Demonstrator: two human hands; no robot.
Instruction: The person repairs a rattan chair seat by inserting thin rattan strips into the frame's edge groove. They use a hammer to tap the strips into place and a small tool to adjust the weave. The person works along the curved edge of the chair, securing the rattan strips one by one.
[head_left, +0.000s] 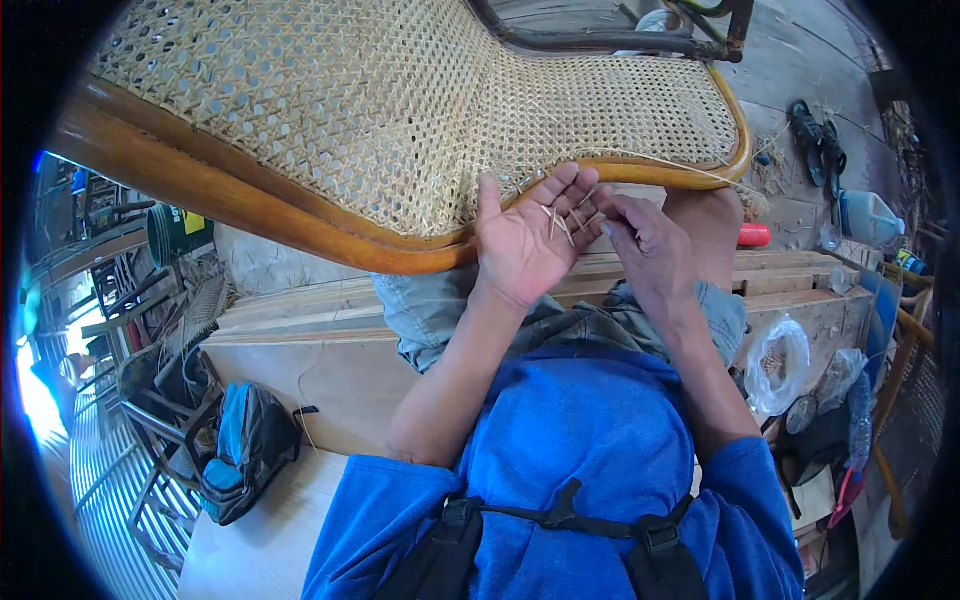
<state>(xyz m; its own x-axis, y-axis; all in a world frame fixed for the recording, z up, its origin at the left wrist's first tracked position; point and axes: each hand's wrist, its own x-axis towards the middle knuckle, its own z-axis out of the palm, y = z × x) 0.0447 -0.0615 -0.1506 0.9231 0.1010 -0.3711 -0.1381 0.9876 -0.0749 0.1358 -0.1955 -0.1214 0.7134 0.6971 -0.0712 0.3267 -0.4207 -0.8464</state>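
My left hand [530,240] is open, palm up, just in front of the chair's curved wooden frame [400,255]. Several short thin wooden pegs [558,226] lie loose across its palm and fingers. Close beside them, my right hand [648,240] has its thumb and fingers pinched together at the left fingertips. Whatever is between those fingers, if anything, is too small to make out. Beyond both hands spreads the woven cane panel [400,110] of the chair. One loose cane strand [660,160] runs along the panel's near right edge.
Stacked wooden boards [300,315] lie under my legs. At right are a red cylinder [754,235], a plastic jug [868,217], black sandals [818,145] and a clear bag [776,365]. A backpack [245,450] rests at lower left, and a dark bucket [178,232] stands farther left.
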